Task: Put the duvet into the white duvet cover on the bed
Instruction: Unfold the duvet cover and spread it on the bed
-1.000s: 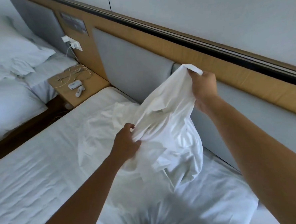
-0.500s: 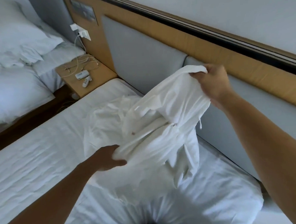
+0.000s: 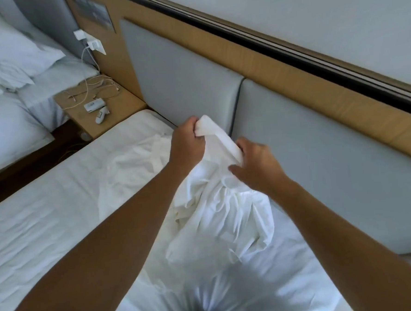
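Both hands work over the bed point(image 3: 46, 213), near the padded headboard point(image 3: 183, 84). The left hand point(image 3: 187, 144) grips a folded corner of the white duvet cover point(image 3: 222, 216) in a fist. The right hand point(image 3: 258, 169), just beside it, pinches the same edge between thumb and fingers. The rest of the cover hangs bunched below and trails onto the bed. Far left: bedside desk point(image 3: 129, 103) with cables point(image 3: 87, 90) and two remotes point(image 3: 94, 105).

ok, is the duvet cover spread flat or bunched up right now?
Bunched up. The left hand and right hand grip the raised end of the duvet cover; the rest hangs crumpled onto the bed.
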`<state>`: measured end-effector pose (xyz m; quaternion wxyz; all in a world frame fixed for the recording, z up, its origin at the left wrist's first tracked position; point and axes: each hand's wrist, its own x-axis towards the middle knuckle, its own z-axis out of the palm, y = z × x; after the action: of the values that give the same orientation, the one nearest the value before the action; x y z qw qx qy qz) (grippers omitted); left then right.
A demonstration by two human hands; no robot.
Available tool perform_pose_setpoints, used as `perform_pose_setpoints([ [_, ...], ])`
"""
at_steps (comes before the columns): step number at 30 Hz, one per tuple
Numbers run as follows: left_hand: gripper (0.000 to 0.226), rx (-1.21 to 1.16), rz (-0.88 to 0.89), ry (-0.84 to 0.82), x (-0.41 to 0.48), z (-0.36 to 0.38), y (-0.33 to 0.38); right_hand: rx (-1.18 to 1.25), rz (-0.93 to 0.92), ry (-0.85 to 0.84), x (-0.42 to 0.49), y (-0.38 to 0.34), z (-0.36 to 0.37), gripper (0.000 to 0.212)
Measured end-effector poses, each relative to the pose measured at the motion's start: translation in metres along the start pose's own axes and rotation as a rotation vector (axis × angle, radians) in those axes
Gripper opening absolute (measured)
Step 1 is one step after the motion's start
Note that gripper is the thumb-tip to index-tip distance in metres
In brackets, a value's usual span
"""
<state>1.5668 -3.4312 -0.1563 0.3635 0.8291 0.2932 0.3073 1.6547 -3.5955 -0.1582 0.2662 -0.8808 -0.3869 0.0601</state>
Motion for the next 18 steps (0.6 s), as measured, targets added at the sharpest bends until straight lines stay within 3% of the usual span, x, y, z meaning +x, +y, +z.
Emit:
perform_pose_setpoints([
  [4,0.018,0.085,0.218,-0.019,0.024,-0.028,0.033,-0.152,0.339,-0.153,-0.021,0.049,0.062,0.009],
  [8,0.021,0.176,0.221,-0.047,0.029,-0.053,0.033,-0.024,0.405,-0.226,-0.033,0.069,0.095,0.027],
  [10,0.022,0.285,0.209,-0.064,0.028,-0.065,0.023,0.075,0.423,-0.12,-0.022,0.068,0.083,0.023],
  [13,0.041,0.455,0.24,-0.101,0.03,-0.081,0.01,0.213,0.423,0.113,0.012,0.052,0.032,0.026],
  [15,0.06,0.503,0.197,-0.088,0.036,-0.092,0.002,0.284,0.333,0.207,0.037,0.03,-0.021,0.028],
  [18,0.094,0.474,0.125,-0.015,0.051,-0.112,-0.004,0.496,0.211,0.488,0.067,-0.008,-0.096,0.021],
])
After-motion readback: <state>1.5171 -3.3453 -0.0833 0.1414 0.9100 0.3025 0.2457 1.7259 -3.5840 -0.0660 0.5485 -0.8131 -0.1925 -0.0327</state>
